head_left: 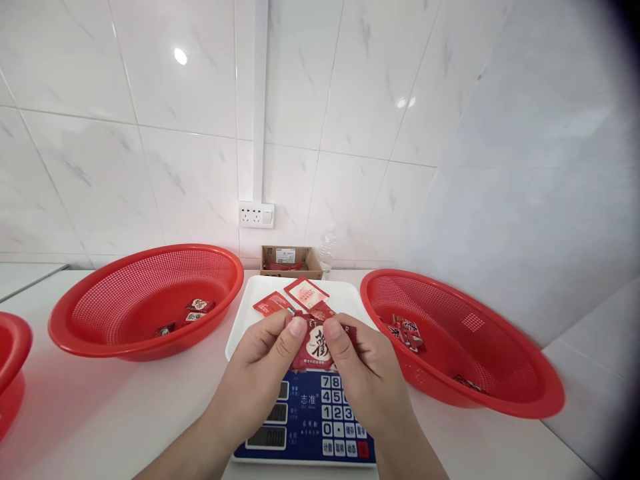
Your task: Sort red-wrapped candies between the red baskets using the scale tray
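Note:
Both hands pinch a small red candy packet [316,347] by its two sides, printed with a large dark character on a cream patch. My left hand [265,360] grips its left edge between thumb and fingers, and my right hand [363,367] grips the right edge. The packet is held above a digital scale [305,433] with a blue keypad and small displays. On the scale's white pan [250,300], just beyond my fingers, lie a red card [306,293] with a pale panel and another red packet [273,303]. My hands partly cover the pan and keys.
A red perforated basket [150,260] holding several packets [200,305] stands left of the scale. Another red basket [500,333] with packets [405,333] stands at right. A third basket [10,353] is cut off at far left. Behind the scale are a cardboard box [291,273] and clear plastic [327,250].

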A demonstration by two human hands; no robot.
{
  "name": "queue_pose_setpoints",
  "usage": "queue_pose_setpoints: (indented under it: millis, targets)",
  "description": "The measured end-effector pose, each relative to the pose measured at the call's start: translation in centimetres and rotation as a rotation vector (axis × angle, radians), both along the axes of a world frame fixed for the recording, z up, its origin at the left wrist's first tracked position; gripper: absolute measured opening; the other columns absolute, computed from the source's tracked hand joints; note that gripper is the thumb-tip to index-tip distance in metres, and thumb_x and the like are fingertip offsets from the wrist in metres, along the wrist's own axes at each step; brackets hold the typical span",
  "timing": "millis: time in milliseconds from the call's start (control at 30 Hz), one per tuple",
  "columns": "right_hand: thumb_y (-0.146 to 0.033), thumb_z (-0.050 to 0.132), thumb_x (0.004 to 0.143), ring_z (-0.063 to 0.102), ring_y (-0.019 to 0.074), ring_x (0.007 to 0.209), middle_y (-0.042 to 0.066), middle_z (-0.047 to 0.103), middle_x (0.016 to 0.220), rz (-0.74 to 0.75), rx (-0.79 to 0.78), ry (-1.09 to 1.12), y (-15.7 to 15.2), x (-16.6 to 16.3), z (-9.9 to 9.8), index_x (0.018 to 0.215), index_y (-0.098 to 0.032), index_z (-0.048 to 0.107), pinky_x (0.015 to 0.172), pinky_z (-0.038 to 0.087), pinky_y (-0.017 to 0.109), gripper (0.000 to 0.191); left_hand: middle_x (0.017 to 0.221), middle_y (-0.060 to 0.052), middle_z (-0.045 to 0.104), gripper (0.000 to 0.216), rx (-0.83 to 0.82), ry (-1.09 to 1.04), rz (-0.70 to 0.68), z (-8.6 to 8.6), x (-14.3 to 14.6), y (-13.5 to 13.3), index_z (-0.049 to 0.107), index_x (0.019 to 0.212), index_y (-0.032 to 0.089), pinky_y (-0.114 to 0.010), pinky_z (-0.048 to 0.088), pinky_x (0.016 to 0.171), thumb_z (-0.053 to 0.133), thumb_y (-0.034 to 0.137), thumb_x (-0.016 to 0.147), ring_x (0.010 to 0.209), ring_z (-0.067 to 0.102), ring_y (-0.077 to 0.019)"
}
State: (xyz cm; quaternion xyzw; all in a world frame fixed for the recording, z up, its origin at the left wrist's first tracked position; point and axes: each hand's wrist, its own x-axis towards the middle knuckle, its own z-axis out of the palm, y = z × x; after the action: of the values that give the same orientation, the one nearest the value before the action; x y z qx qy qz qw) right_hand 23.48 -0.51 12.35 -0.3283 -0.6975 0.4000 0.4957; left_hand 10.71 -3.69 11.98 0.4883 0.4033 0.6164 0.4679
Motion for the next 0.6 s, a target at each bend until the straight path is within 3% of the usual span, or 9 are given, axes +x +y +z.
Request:
queue_pose_setpoints:
  millis: [300,600]
  targets:
    - [-0.055,0.046,0.091,0.047,0.0123,0.052,-0.001,0.051,0.056,-0.022,0.061,-0.005,0.36,-0.03,-0.27,0.063,-0.02,0.051,0.049,0.038,0.023,0.045,0.072,0.0,0.062,0.034,0.119,0.123,0.136,-0.49,-0.27,0.38,0.06,0.074,0.02,-0.024,0.047,0.066,0.052,0.049,0.09,0.069,0.054,-0.014]
    - [-0.052,0.049,0.091,0.044,0.012,0.047,-0.002,0.048,0.05,-0.082,0.107,0.041,-0.34,-0.2,0.35,0.059,-0.021,0.055,0.046,0.037,0.024,0.044,0.071,0.0,0.062,0.034,0.101,0.003,-0.035,-0.53,-0.34,0.51,0.062,0.076,0.019,-0.023,0.045,0.062,0.054,0.05,0.089,0.065,0.052,-0.0123]
